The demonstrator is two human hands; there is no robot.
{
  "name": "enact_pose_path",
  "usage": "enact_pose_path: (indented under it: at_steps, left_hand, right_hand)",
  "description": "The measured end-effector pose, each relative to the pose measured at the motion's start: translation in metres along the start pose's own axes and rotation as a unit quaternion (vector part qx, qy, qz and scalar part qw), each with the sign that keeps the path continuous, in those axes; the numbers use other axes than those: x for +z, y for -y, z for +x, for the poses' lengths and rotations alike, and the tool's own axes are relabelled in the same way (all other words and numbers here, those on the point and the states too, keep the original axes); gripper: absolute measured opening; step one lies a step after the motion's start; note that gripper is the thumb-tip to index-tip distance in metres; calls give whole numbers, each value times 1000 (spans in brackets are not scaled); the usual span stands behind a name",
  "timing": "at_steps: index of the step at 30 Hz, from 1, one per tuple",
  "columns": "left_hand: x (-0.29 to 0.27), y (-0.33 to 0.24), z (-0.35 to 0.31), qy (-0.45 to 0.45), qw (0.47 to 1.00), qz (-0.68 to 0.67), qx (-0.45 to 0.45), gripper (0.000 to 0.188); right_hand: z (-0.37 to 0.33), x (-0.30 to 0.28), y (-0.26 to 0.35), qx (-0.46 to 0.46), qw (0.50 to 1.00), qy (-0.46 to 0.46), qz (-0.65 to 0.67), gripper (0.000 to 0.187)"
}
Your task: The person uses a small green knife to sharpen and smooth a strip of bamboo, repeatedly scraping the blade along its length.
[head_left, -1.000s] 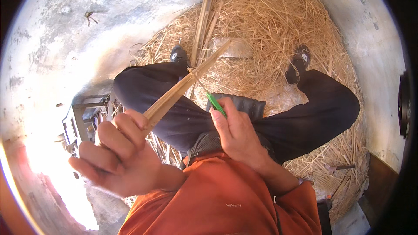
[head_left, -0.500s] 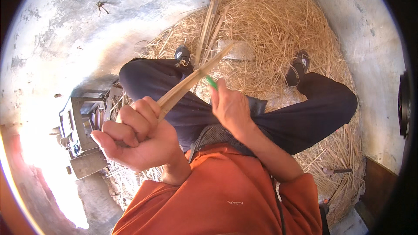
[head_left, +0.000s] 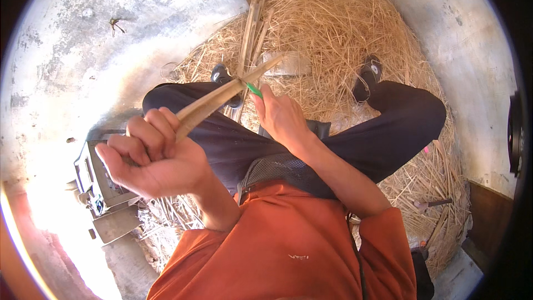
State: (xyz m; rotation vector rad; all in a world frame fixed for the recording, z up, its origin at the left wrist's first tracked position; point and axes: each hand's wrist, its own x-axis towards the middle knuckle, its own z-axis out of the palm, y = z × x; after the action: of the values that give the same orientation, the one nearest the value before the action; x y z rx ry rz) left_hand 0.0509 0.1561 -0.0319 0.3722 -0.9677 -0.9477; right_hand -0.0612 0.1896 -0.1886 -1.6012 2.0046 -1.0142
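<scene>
My left hand (head_left: 158, 158) is closed in a fist round the near end of a long, pale split-bamboo strip (head_left: 214, 103). The strip slants away to the right over my left leg and tapers toward its far tip. In my right hand (head_left: 283, 119), closed with the thumb side up, is a green-handled knife (head_left: 254, 89). Its front end meets the strip well beyond my left fist. A small dark curl or nick shows at the contact; the blade itself is mostly hidden. The strip is held in the air, above the straw-covered floor.
Several longer strips (head_left: 252, 30) lie beyond my left foot. Dry straw and shavings (head_left: 333, 16) cover the floor between curved pale walls (head_left: 444, 28). A dark wooden frame (head_left: 102, 183) stands at left. A dark-handled tool (head_left: 436, 204) lies at right. My legs are spread wide.
The view has shifted a little, moving the surroundings leftward. Both hands have moved slightly left and farther from my body, with the strip and knife still held in contact.
</scene>
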Motion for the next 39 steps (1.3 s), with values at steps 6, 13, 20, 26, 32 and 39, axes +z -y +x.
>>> enact_pose_path:
  at_steps: [6,13,20,26,32,39]
  left_hand:
    - [6,-3,-7,40,999,-3,-4,48]
    - [15,3,-1,28,1000,13,-8,49]
    - [25,5,-8,51,999,3,-16,49]
    - [17,6,1,70,997,5,-12,50]
    - [25,7,-6,-17,1000,22,0,50]
    - [20,5,-13,-55,998,27,13,49]
  right_hand:
    - [5,-6,-7,29,998,56,9,27]
    - [9,-13,3,34,997,67,14,37]
    - [13,-12,-75,196,967,161,-18,37]
    - [7,-46,-14,162,972,90,144,35]
    - [-32,-54,60,2,969,27,245,22]
    - [-37,-30,57,-32,990,6,137,23]
